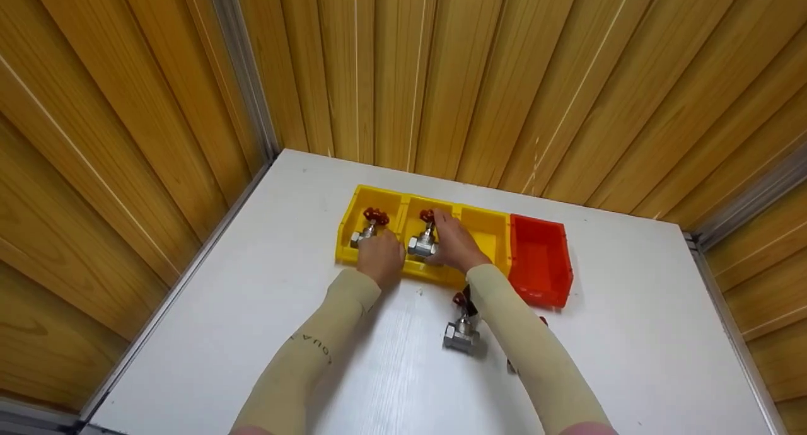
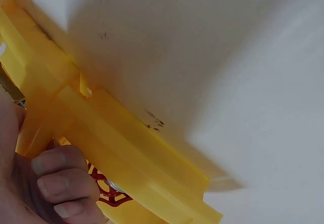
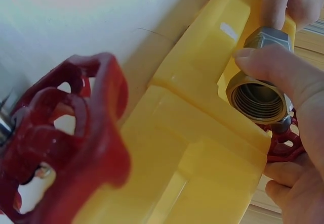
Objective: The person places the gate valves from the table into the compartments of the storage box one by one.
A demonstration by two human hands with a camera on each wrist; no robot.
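My right hand (image 1: 455, 243) holds a metal valve with a red handwheel (image 1: 423, 244) in the middle yellow bin (image 1: 435, 203). In the right wrist view, the thumb lies across the valve's threaded body (image 3: 259, 101) and the fingers are by its handwheel. My left hand (image 1: 381, 257) is at the front of the left yellow bin (image 1: 345, 253), its curled fingers (image 2: 68, 186) gripping the bin's wall near the divider. A second such valve (image 1: 365, 233) lies in that left bin, just beyond the left hand.
A third yellow bin (image 1: 501, 224) and a red bin (image 1: 541, 258) continue the row rightward. Another valve (image 1: 463, 334) lies on the white table (image 1: 252, 284) in front, and one more is mostly hidden behind my right forearm. Wood-patterned panels (image 1: 403, 75) stand behind and at both sides.
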